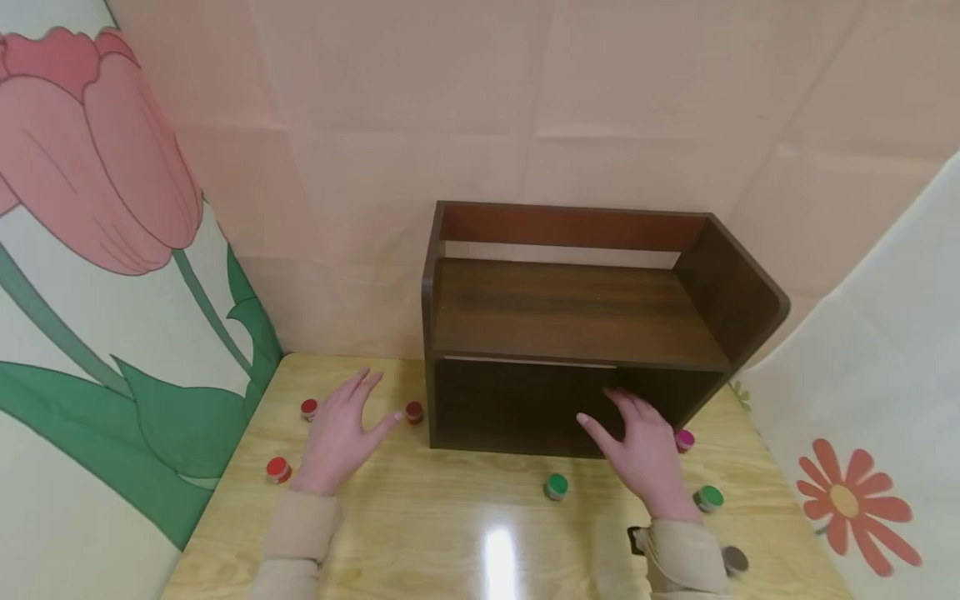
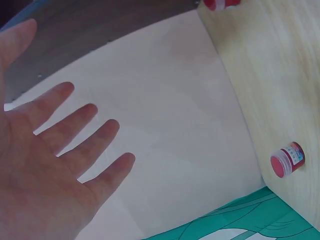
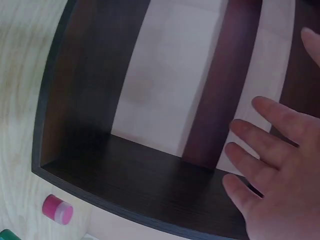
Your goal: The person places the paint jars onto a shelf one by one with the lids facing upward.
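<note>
A dark brown wooden shelf [image 1: 577, 308] stands at the back of the table, with a raised rim on top and an open compartment below. My left hand [image 1: 341, 437] hovers left of it, fingers spread and nothing held. Close by that hand are small red-lidded jars, one dark red jar [image 1: 415, 412] beside the shelf's left side and another red jar [image 2: 287, 160] seen in the left wrist view. My right hand [image 1: 641, 446] is in front of the shelf's lower compartment, fingers extended and holding nothing. A magenta jar [image 3: 57, 209] sits by the shelf's right side.
On the wooden table [image 1: 420, 533] stand a green jar [image 1: 556, 487] in front of the shelf, a second green jar [image 1: 708, 498] and a dark-lidded jar [image 1: 735, 560] at the right. A red jar [image 1: 278, 469] is near the left edge. Patterned cloths surround the table.
</note>
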### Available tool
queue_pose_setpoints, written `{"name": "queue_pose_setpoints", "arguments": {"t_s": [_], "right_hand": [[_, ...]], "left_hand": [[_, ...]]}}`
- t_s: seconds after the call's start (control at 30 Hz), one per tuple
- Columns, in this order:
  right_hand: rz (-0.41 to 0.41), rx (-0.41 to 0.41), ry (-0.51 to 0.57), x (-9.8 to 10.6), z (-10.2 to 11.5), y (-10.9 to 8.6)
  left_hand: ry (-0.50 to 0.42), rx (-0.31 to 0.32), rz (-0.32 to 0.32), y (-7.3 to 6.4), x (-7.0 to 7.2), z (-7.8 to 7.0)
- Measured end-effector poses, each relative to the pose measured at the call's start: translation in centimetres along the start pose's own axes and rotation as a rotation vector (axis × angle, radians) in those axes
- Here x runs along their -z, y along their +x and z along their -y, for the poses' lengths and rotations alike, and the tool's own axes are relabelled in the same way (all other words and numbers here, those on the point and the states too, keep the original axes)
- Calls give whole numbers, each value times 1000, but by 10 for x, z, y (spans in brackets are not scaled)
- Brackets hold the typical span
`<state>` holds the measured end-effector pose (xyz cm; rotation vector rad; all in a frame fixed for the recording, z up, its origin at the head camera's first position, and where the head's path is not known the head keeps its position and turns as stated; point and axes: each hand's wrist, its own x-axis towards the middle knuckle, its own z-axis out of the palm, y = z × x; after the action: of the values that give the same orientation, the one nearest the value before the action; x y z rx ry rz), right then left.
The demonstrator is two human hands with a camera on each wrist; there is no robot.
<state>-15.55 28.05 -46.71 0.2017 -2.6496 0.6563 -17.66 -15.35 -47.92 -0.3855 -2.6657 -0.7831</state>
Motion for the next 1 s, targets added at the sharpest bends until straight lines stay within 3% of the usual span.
{"name": "queue_pose_setpoints", "arguments": {"t_s": [0.3, 0.5, 0.67, 0.77, 1.0], "right_hand": [[-258, -9, 53, 19, 11, 9], [-446, -5, 91, 33, 14, 13], [-694, 12, 105, 43, 10, 17], [-823, -31, 122, 52, 8, 20], [-993, -252, 149, 78, -1, 32]], "left_hand": [[-36, -66, -63, 5, 2, -6], [-70, -62, -54, 6, 4, -9], [-91, -43, -25, 5, 4, -10], [-96, -32, -11, 4, 4, -9], [-120, -2, 14, 5, 0, -6]]}}
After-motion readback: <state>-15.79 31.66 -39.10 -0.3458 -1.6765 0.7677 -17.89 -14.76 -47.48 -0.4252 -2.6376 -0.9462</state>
